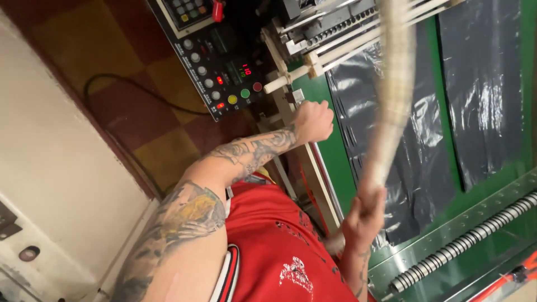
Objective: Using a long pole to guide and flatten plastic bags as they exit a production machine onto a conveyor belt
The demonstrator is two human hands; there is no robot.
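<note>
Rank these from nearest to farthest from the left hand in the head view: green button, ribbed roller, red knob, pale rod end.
From the left hand, closed in a fist at the machine's edge:
1. Pale rod end, just up and left of the fist.
2. Green button, further left on the control panel.
3. Red knob, at the panel's top edge.
4. Ribbed roller, far off at lower right.

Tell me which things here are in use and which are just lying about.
In use: stick, gripped by right hand; machine rail, by left hand, a closed fist; plastic sheet beside it.
Lying about: control panel; black cable.
</note>
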